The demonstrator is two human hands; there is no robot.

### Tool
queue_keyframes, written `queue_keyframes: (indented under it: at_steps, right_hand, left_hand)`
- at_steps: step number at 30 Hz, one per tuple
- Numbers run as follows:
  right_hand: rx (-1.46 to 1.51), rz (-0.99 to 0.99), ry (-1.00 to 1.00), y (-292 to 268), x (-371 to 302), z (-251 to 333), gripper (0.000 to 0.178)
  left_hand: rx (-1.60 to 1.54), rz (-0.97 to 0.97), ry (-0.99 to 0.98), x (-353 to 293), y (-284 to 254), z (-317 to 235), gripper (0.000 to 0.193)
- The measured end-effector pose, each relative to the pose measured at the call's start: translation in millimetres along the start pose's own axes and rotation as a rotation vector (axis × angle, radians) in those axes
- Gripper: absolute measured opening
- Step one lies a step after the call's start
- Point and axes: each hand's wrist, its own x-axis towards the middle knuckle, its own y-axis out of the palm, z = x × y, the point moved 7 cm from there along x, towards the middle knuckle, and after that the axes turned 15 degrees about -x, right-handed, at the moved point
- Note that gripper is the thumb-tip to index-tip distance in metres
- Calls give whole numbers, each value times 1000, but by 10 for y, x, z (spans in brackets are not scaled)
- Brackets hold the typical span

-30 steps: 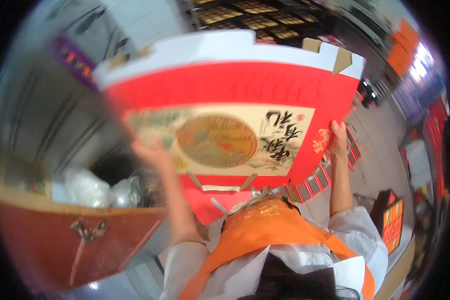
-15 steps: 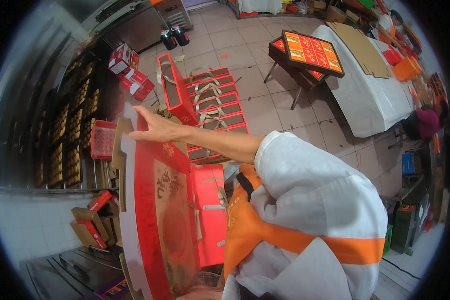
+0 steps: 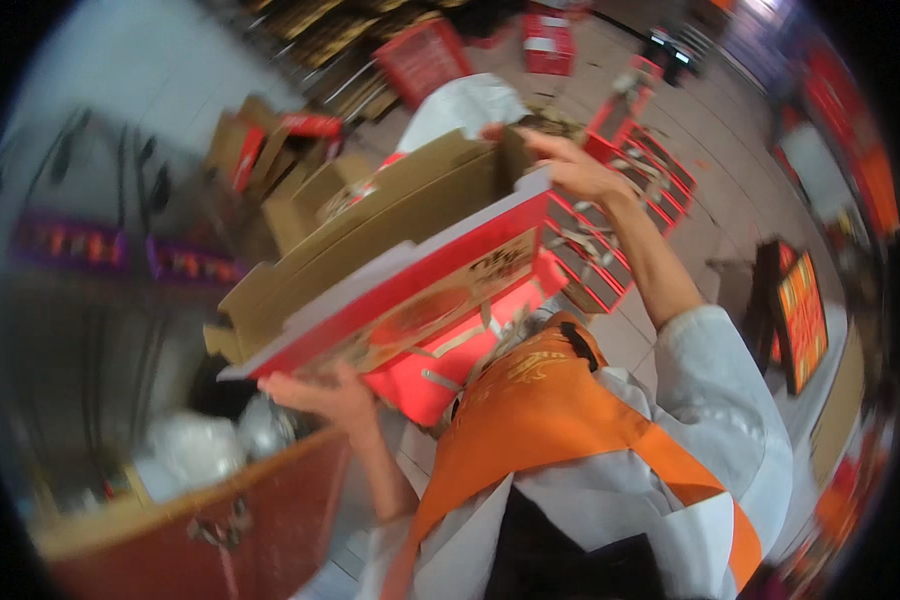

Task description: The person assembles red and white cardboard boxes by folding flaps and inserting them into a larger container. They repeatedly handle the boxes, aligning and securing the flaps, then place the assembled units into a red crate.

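Note:
Tilted in front of me is a red printed carton (image 3: pixel 400 312), its brown cardboard flaps (image 3: pixel 370 215) standing up. At its upper right corner, my right hand (image 3: pixel 575 168) is closed over the edge, the fingertips partly hidden behind the cardboard. My left hand (image 3: pixel 325 398) lies against the carton's lower left edge with its fingers stretched out flat. Just below the carton, close to my orange apron (image 3: pixel 540 400), is a bright red box surface (image 3: pixel 425 385) with silvery strips on it; the carton partly covers it.
Several red boxes with ribbon handles (image 3: pixel 595 235) stand on the tiled floor at the right. A red plastic crate (image 3: pixel 422 62) and cardboard pieces (image 3: pixel 260 150) lie beyond the carton. A reddish-brown cabinet (image 3: pixel 270 510) carries plastic bags (image 3: pixel 195 450) at the lower left.
The view has swung left and blurred. The carton now lies more across the picture with its flaps in sight. My left hand has come into fuller view at its lower edge.

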Motion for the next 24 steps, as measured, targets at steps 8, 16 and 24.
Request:
queue_keyframes:
  at_steps: [8,16,24]
  right_hand:
    - [542,123,1,181,203,-17,68]
    - [824,169,-80,221,291,-243,76]
    - [193,314,57,288,478,59,67]
  left_hand:
    - [279,750,115,650,636,-748,35]
    - [-239,1154,-486,533,1092,-101,65]
    - [-337,1234,-644,370,1197,89,66]
